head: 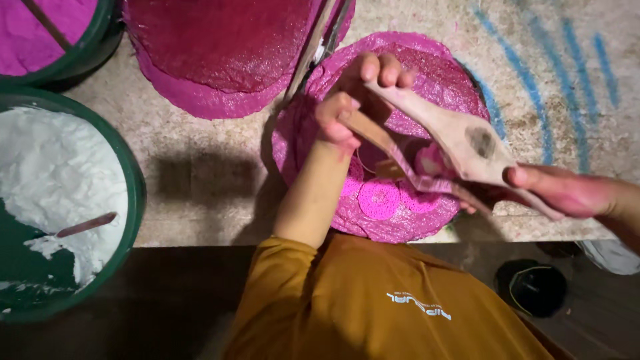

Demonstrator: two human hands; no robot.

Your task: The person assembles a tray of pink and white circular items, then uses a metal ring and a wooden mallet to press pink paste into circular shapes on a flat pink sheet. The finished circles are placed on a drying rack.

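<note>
My left hand (347, 100) is shut on the narrow ends of a two-piece wooden press (460, 137). It holds them above a round woven tray (440, 67) coated in pink. My right hand (560, 190), stained pink, grips the press's other end at the right. The two wooden halves are spread apart, and a lump of pink dough (430, 160) sits between them. Flat pink discs (379, 199) lie on the tray's near side, under the press. The upper half has a dark round spot.
A green tub of white powder (60, 180) with a stick in it stands at the left. Another green tub (100, 37) holding pink material is at the top left. A larger pink tray (220, 53) lies behind. Blue stripes (533, 87) mark the mat.
</note>
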